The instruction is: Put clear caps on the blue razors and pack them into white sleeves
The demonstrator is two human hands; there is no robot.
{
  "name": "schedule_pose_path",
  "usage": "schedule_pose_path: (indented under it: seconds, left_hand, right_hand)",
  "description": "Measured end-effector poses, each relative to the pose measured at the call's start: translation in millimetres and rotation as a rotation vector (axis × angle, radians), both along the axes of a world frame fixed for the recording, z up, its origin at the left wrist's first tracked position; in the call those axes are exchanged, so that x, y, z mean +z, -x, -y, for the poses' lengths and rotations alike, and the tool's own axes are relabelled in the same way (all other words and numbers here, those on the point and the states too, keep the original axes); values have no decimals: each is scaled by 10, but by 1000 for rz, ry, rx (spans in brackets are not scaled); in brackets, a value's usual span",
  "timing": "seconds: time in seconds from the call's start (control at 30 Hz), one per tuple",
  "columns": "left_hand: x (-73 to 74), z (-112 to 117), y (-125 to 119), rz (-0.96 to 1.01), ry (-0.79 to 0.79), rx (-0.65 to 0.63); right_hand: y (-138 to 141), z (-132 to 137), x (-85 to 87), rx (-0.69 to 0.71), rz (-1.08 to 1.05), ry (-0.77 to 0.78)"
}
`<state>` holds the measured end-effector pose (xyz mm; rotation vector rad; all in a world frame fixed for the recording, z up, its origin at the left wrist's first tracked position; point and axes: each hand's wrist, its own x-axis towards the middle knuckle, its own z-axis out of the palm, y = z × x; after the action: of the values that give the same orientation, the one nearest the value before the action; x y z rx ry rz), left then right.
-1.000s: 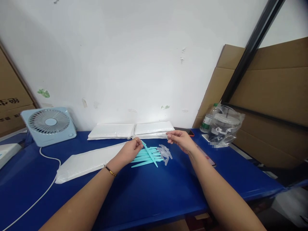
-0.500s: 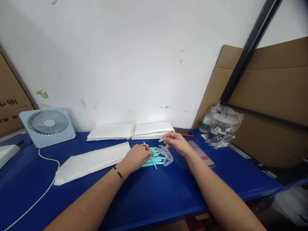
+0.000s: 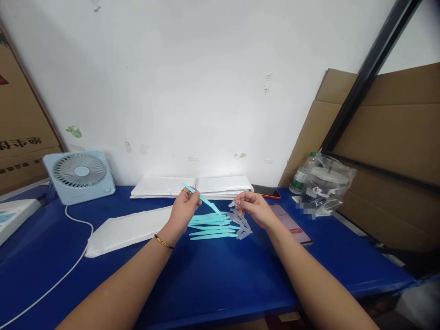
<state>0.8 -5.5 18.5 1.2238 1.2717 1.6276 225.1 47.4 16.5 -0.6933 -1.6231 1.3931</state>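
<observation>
My left hand [image 3: 184, 208] pinches a slim turquoise eyebrow razor [image 3: 208, 202] near its handle, raised and slanting down to the right. Between the fingertips of my right hand [image 3: 256, 208] is a small translucent plastic cap [image 3: 232, 203], just right of the razor's tip and apart from it. Several more turquoise razors [image 3: 213, 233] lie side by side on the blue table [image 3: 220, 275] below my hands. Against their right ends rests a loose heap of translucent caps [image 3: 244, 228], partly overlapping.
A white padded envelope [image 3: 127, 231] lies left of the razors. Two stacks of white envelopes [image 3: 163, 187] lie by the wall. A blue fan [image 3: 80, 176] with a cable stands at left. Phones [image 3: 292, 224], a bottle [image 3: 300, 176] and a bagged cup [image 3: 325, 188] are at right.
My left hand has lifted one razor off the pile and moved up and left with it. My right hand still holds the cap in about the same place.
</observation>
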Motion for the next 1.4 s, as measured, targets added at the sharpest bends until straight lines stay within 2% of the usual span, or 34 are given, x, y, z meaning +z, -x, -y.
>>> schedule_pose_path:
  seconds: [0.17, 0.33, 0.53, 0.7, 0.93, 1.17, 1.27, 1.33, 1.4]
  left_hand:
    - [19, -12, 47, 336, 85, -110]
    - [13, -29, 66, 486, 65, -168]
    - [16, -20, 54, 533, 72, -202]
    - [28, 0, 44, 529, 65, -243]
    - [15, 20, -11, 467, 82, -306]
    - [61, 69, -115, 453, 120, -315]
    - [28, 77, -136, 303, 130, -302]
    - [-44, 80, -133, 22, 138, -277]
    - [-139, 91, -126, -380, 115, -278]
  right_hand:
    - [56, 95, -1, -25, 1, -95]
    - [112, 175, -4, -78, -25, -142]
    - [140, 188, 7, -158, -38, -175]
    - [138, 168, 43, -192, -38, -144]
    - [176, 158, 25, -164, -46, -107]
    - [262, 194, -14, -97, -42, -42]
    - [241, 153, -30, -80, -18, -39]
    - [175, 69, -49, -118, -14, -50]
    - [78, -52, -82, -190, -4, -70]
